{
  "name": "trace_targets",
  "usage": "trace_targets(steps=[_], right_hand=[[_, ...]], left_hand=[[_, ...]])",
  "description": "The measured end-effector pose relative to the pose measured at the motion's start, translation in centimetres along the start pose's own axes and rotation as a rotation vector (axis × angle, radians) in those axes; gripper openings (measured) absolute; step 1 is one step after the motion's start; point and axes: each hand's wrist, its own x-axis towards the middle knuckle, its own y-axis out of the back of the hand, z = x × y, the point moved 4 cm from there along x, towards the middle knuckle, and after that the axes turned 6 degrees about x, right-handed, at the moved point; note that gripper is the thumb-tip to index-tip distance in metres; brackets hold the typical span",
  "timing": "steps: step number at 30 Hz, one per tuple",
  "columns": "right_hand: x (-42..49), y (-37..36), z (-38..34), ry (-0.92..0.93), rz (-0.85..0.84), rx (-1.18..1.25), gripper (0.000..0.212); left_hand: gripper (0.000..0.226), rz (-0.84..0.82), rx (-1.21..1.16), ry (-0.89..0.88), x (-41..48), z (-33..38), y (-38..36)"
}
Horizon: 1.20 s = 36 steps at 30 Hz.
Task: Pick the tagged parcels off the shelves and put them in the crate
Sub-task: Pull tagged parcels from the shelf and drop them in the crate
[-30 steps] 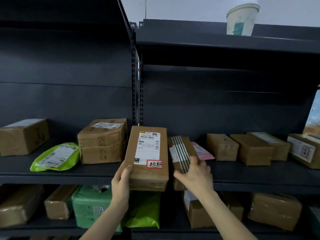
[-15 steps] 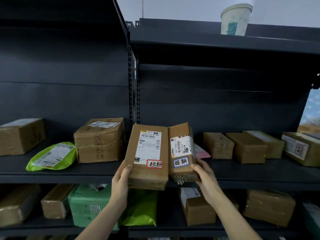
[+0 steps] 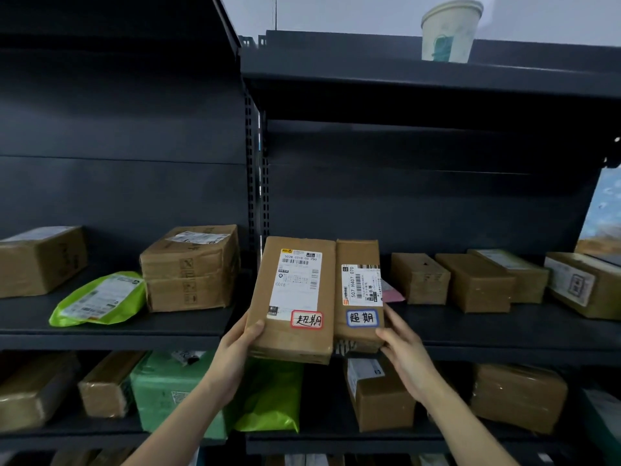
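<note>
We hold two tagged parcels side by side, upright and touching along their long edges, just in front of the middle shelf. The wide parcel carries a white shipping label and a red-framed handwritten tag. Our left grip is curled round its lower left corner, thumb on the front face. The narrow parcel bears a sideways label and a blue-framed tag. Our right grip wraps its lower right edge, thumb along the side, fingers hidden behind.

Just behind the narrow one a pink mailer lies on that shelf, with a row of brown boxes to its right. To the left sit a taped box and, beside it, a green mailer. A paper cup stands on the top shelf. More parcels — brown boxes and green bags — sit on the lower shelf.
</note>
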Motion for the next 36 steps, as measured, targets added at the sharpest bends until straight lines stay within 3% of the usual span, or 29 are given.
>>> trace_targets(steps=[5,19,23,32,36], right_hand=[[0.1,0.3,-0.6,0.041,-0.006,-0.02,0.051],[0.0,-2.8,-1.7,0.149,-0.138,-0.039,0.056],[-0.1,-5.5,-2.2,0.19,-0.188,-0.039,0.06],[-1.7,-13.2,-2.6,0.237,-0.297,-0.051,0.064],[-2.7,-17.6,-2.3,0.235,-0.365,-0.045,0.064]], left_hand=[[0.037,-0.041,0.013,-0.028,-0.2,0.7,-0.5],[0.051,0.018,0.088,-0.122,-3.0,2.7,1.6],[0.077,0.089,0.169,-0.178,-4.8,3.9,3.8],[0.084,0.353,0.341,-0.287,-9.2,6.5,9.8],[0.076,0.425,0.33,-0.291,-11.9,7.0,13.3]])
